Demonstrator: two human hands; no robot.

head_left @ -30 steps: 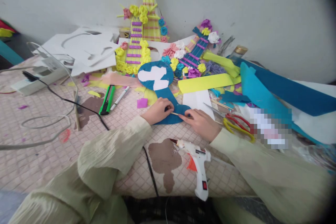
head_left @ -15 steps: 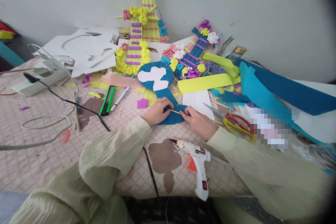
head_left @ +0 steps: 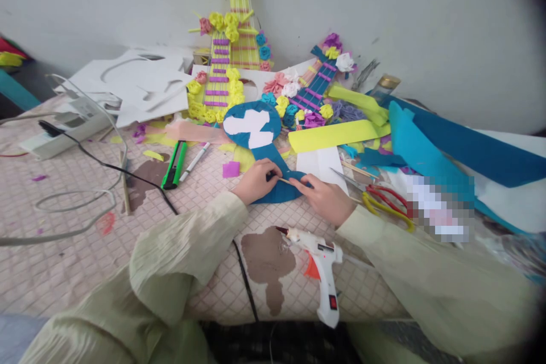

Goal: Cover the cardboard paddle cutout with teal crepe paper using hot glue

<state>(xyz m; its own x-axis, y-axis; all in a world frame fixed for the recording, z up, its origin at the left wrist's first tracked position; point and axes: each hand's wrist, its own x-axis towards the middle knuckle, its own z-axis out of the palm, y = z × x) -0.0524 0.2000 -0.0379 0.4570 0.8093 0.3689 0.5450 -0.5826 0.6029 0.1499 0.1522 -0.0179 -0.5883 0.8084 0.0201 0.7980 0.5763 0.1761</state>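
Observation:
Between my hands lies a thin wooden stick, on the lower round part of a blue paper-covered shape. My left hand pinches the stick's left end. At the other end, my right hand has its fingers closed on the stick. The shape's upper round part carries white patches. Just below the hands, a white hot glue gun with an orange trigger rests on a brown stain, its nozzle pointing left.
On the left are a green utility knife, a white pen, a power strip and cables. Scissors lie to the right beside blue crepe paper. Flower-trimmed paper guitars stand against the wall.
My right-hand fingers have shifted slightly left along the stick. My left hand and the blue shape stay in place.

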